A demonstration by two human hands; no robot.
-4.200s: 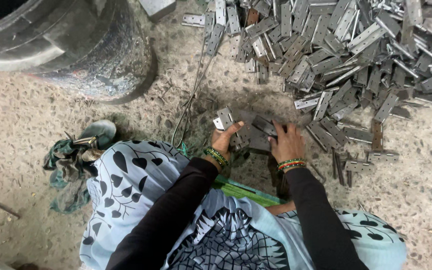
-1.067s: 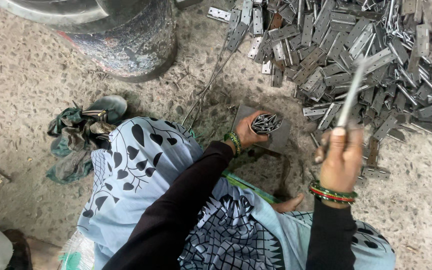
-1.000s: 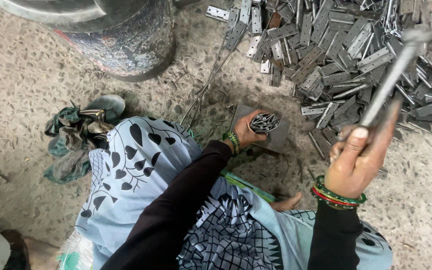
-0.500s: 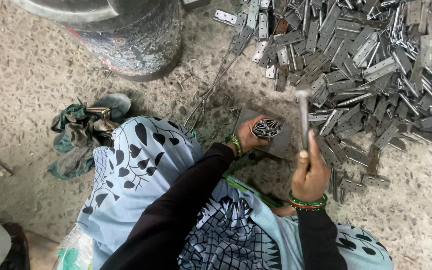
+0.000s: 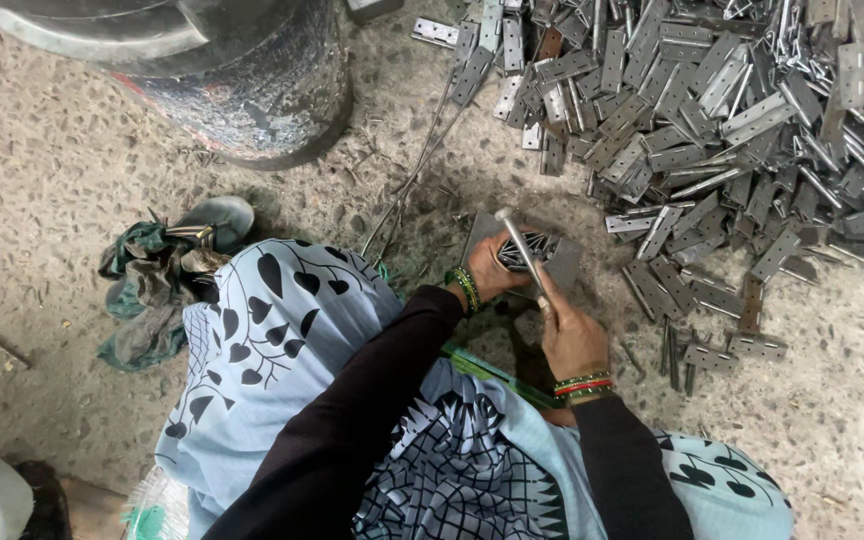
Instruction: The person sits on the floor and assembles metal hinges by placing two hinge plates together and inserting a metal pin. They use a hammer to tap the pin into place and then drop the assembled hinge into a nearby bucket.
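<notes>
**Q:** Steel parts fill the far right of the view; what are they, and where does the work take place?

**A:** They are flat metal hinges in a loose heap [image 5: 712,110] on the speckled concrete floor [image 5: 72,190]. The work takes place just near of that heap, on a flat grey metal plate [image 5: 564,262] lying on the floor in front of the seated person.

**Q:** What does each hand hold?

**A:** The left hand [image 5: 497,268] is curled, its fingers pinching a small bundle of hinge pieces [image 5: 530,250] down on the plate. The right hand [image 5: 570,335] is closed in a fist around the handle of a small hammer [image 5: 518,240]; the handle slants up and to the left, and the hammer head sits at the far edge of the bundle. Whether head and bundle touch cannot be told.

**Q:** What lies around the worker?

**A:** A dark metal drum [image 5: 222,70] stands at the far left. A crumpled green cloth [image 5: 142,290] and a grey sandal [image 5: 217,220] lie to the left, beside the pale blue patterned garment [image 5: 272,350]. Thin wire rods [image 5: 417,165] run from the plate toward the heap. A few separate hinges [image 5: 722,350] lie to the right of the right hand. Coloured bangles circle both wrists.
</notes>
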